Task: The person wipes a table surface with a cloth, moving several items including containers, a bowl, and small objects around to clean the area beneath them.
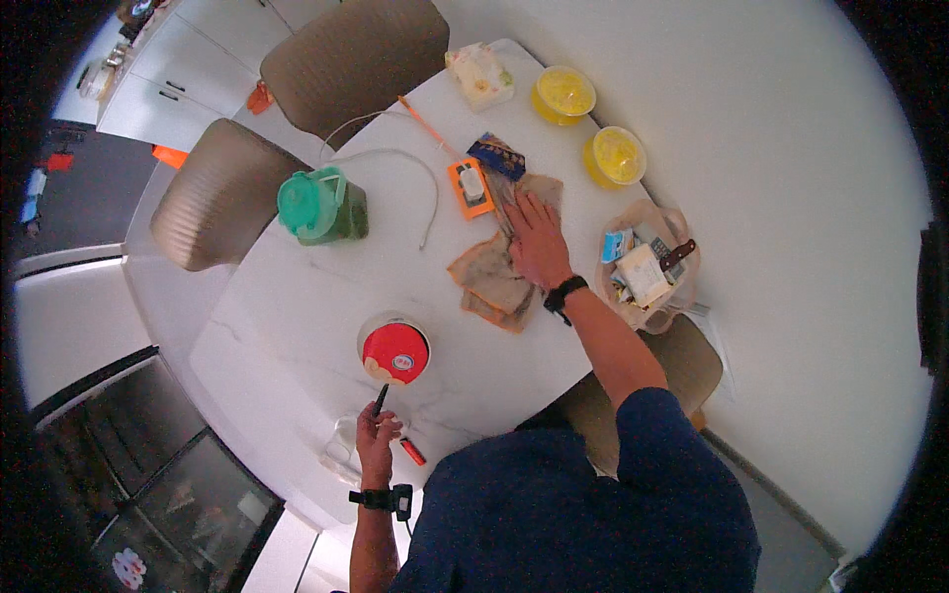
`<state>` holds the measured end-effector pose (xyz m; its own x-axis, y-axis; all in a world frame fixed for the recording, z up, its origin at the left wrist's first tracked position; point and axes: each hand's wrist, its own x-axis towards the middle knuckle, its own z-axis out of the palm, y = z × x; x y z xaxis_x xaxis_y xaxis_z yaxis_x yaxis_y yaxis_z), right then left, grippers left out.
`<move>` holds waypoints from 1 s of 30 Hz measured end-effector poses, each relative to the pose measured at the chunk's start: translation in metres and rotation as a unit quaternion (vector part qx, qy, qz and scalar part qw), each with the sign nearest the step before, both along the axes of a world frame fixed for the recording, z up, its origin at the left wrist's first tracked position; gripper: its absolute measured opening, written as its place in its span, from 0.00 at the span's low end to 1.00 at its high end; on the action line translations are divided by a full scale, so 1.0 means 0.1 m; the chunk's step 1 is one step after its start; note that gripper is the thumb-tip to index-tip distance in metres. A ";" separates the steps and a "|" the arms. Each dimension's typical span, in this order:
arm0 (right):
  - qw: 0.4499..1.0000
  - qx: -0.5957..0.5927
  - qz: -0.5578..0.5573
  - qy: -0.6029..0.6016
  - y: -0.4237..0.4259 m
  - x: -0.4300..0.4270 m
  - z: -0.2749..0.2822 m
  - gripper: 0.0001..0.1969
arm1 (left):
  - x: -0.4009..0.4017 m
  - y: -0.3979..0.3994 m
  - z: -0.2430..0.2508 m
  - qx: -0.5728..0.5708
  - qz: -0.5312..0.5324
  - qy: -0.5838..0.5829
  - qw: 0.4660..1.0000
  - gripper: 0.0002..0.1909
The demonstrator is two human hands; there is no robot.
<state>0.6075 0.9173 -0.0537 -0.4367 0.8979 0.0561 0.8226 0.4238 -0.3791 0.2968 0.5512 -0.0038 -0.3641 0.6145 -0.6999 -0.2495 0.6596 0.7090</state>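
My left hand (377, 434) grips a slim black object (380, 399), perhaps a pen, at the table's near left side. Just beyond its tip stands a round container with a red lid (397, 352). A small red cylinder (413, 451) lies right of that hand, and clear plastic items (341, 445) lie to its left. Palm down, my right hand (540, 241) rests on a crumpled brown cloth (493, 278) with orange edging, fingers somewhat apart. Beyond its fingertips are a dark blue packet (498, 156) and an orange power strip (470, 189) with a white plug in it.
A green-lidded pitcher (322, 206) stands at the table's left, near a loose white cable (434, 193). Along the wall are a tissue pack (480, 76), two yellow tubs (563, 95) and a basket (630, 215) holding a brown-handled knife (678, 255). Chairs (356, 63) surround the white table (296, 311).
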 end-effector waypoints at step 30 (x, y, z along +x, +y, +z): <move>0.980 -0.005 -0.198 -0.006 0.90 0.20 0.32 0.13 | -0.03 -0.09 -0.06 -0.007 0.019 -0.013 1.000 0.18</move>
